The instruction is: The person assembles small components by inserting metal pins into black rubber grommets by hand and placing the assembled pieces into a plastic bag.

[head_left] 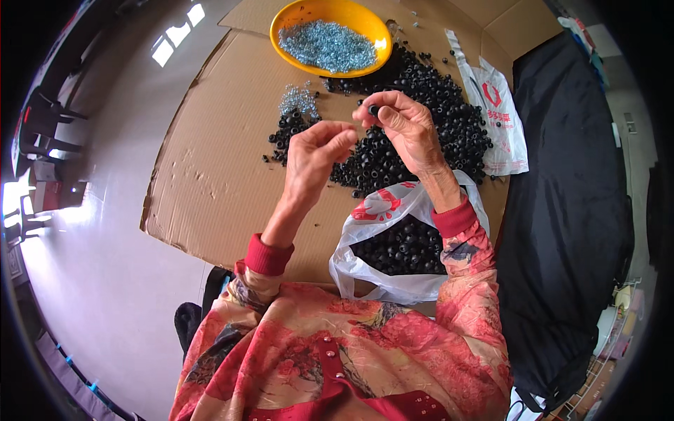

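Observation:
Over the cardboard, my two hands are raised close together. My right hand [411, 130] pinches a round black bead [373, 111] between thumb and fingers. Just left of it, my left hand [316, 153] is closed in a pinch; whatever its fingertips hold is too small to make out. Beneath and beyond the hands spreads a heap of black beads [460, 126] with holes. A small pile of tiny clear bluish pieces [298, 100] lies beyond my left hand. More of these fill a yellow bowl [382, 43] at the far side.
A white plastic bag [344, 270] full of black beads stands open close to my body. Another white bag [509, 144] lies flat on the right. The cardboard sheet [189, 168] lies under everything. Black cloth [562, 210] covers something on the right.

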The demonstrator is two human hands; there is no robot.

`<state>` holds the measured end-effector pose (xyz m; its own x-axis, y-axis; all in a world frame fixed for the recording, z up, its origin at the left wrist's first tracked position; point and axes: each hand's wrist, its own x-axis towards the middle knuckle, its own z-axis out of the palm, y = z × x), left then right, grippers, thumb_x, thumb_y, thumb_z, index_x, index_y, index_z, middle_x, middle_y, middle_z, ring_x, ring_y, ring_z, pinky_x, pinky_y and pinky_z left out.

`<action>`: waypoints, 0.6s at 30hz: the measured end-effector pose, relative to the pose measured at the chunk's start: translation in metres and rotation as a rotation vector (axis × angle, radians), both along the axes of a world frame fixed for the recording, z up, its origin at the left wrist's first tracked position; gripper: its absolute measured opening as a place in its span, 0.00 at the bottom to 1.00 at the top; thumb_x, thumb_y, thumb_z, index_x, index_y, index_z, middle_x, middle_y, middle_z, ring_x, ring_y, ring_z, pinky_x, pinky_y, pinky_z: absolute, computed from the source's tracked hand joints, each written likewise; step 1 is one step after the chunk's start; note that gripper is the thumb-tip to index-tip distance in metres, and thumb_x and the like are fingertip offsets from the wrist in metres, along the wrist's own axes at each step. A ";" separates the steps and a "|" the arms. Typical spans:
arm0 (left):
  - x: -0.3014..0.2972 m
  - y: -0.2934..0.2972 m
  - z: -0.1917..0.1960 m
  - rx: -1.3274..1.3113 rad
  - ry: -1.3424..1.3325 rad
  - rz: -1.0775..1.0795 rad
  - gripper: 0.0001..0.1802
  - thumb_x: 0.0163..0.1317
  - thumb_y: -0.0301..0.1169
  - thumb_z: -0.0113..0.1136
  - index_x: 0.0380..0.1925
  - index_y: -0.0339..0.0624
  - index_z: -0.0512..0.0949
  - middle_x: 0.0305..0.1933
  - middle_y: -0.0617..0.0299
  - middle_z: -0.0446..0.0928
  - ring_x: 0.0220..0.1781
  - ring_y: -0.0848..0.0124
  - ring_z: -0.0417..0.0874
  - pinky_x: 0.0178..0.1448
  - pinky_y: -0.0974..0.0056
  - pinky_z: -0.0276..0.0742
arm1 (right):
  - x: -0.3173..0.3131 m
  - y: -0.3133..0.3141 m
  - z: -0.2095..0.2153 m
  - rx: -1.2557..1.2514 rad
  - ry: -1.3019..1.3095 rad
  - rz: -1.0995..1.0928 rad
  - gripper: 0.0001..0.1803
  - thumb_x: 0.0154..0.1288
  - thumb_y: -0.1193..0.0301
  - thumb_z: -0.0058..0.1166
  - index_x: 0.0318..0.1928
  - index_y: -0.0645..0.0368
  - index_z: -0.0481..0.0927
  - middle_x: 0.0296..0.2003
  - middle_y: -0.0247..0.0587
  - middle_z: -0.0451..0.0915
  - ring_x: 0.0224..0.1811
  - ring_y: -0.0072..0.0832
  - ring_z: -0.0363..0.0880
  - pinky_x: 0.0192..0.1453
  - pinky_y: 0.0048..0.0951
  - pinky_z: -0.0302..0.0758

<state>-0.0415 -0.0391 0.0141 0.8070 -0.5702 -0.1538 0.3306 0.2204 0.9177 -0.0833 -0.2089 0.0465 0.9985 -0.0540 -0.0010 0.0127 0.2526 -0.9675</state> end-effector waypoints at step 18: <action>0.001 0.004 0.018 -0.648 0.398 0.005 0.10 0.65 0.33 0.50 0.36 0.38 0.73 0.32 0.64 0.74 0.34 0.73 0.76 0.43 0.64 0.77 | 0.026 0.031 0.037 -1.073 -0.728 -0.062 0.07 0.58 0.74 0.53 0.38 0.60 0.77 0.40 0.41 0.76 0.42 0.31 0.77 0.46 0.28 0.73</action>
<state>-0.0402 -0.0354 0.0321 0.7634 -0.6422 -0.0692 0.6073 0.6771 0.4155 -0.0574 -0.1774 0.0837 0.7471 0.2648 0.6097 0.6016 -0.6595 -0.4508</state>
